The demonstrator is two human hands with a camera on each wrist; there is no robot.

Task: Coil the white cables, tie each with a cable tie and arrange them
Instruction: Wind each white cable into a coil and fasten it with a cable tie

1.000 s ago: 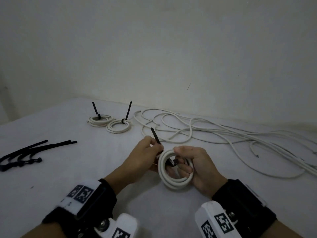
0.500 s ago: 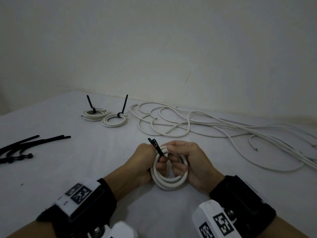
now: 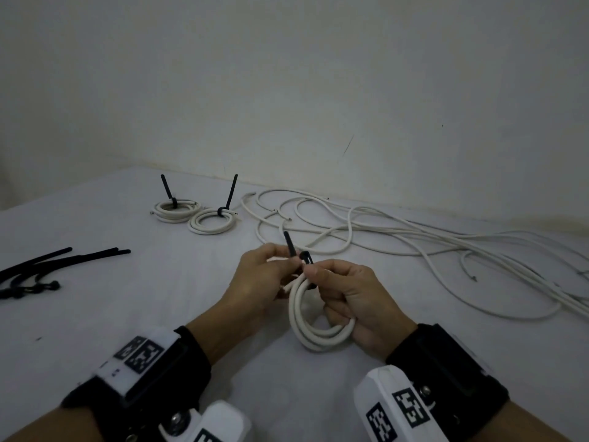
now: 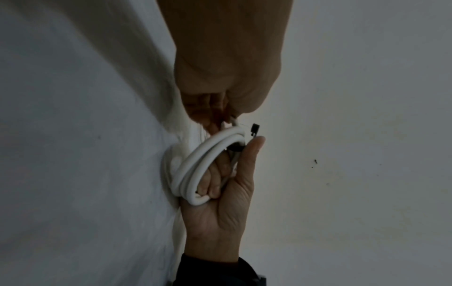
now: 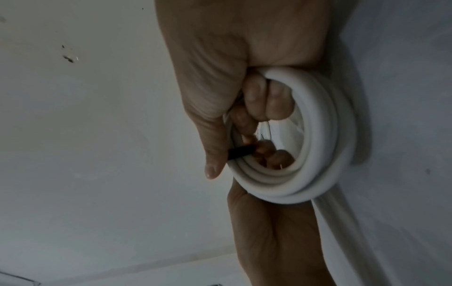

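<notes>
1. Across the whole lower scene spreads a white table (image 3: 95, 314), set against a plain pale wall (image 3: 287, 74).
2. Loose white cables (image 3: 414, 237) sprawl over the table's far right part, looping from near the middle out to the right edge.
3. Near the centre, just above the table, the right hand (image 3: 360, 298) grasps a coiled white cable (image 3: 318, 333); its fingers curl through the ring and its thumb presses down at the top of the coil.
4. Just left of it, the left hand (image 3: 258, 282) pinches the tail of a black cable tie (image 3: 290, 247), which sticks up between the two hands; the tie's head stands just above the right thumb.
5. From the right wrist view, the tie's black strap (image 5: 69, 151) passes under the right thumb and across the strands of the coil.
6. Two tied coils (image 3: 194, 215) lie side by side, touching, on the far left-centre of the table, each with a black tie tail pointing upward.
7. Spare black cable ties (image 3: 57, 260) lie in a loose bunch at the table's left edge, well apart from the hands.
8. Black wrist straps with white marker blocks (image 3: 140, 355) sit on both forearms.
</notes>
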